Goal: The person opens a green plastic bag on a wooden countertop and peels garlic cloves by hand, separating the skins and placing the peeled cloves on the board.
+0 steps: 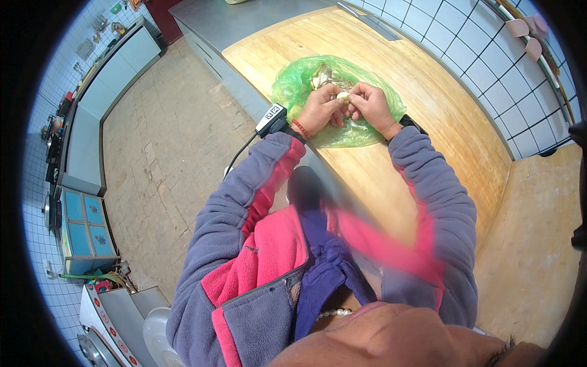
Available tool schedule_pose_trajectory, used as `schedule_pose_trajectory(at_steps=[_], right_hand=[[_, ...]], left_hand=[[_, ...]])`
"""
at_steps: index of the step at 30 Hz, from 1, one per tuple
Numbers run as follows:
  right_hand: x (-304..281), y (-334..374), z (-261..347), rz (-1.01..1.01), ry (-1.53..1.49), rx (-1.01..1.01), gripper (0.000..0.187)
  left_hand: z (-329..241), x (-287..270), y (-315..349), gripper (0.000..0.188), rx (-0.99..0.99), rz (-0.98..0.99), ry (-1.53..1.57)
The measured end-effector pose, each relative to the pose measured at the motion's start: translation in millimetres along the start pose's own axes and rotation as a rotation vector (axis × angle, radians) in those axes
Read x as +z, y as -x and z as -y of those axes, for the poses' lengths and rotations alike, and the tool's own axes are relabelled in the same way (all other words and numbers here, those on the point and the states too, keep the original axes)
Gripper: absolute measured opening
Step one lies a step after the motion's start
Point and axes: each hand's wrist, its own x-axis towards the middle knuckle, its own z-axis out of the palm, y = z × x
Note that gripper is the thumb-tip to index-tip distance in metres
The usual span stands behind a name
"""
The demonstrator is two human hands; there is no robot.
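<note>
A small pale garlic clove [343, 96] is pinched between the fingertips of both hands. My left hand [319, 111] has its thumb and fingers closed on the clove's left side. From the right, my right hand [373, 110] grips it with bent fingers and thumb. Both hands are just above a crumpled green plastic bag [297, 72] lying spread on the wooden board. Inside the bag, beyond my hands, lie garlic bulbs with dry stalks [324, 76]. Some bag contents are hidden under my hands.
A light wooden board [434, 104] covers the counter, with a grey metal top [211, 21] at its far left. A dark flat object [370, 23] lies by the tiled wall [483, 55]. A black cable [241, 153] hangs from the device on my left wrist. Cabinets [85, 147] line the left wall.
</note>
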Motion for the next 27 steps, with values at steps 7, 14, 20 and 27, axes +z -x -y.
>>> schedule_pose_trajectory(at_steps=[7, 14, 20, 27], right_hand=[[-2.0, -1.1, -4.1, 0.003, -0.058, 0.014, 0.009], [1.5, -0.1, -0.6, 0.001, -0.012, -0.003, 0.010], [0.2, -0.8, -2.5, -0.010, -0.031, -0.023, 0.008], [-0.2, -1.4, -3.3, -0.013, -0.078, -0.008, 0.008]], left_hand=[[-1.9, -1.1, -0.9, 0.016, -0.026, 0.017, 0.028], [-4.9, 2.2, 1.8, 0.016, -0.014, -0.017, -0.070], [-7.1, 1.9, 1.4, 0.017, -0.021, -0.001, -0.043], [-5.2, 1.0, 0.9, 0.018, -0.024, -0.009, -0.015]])
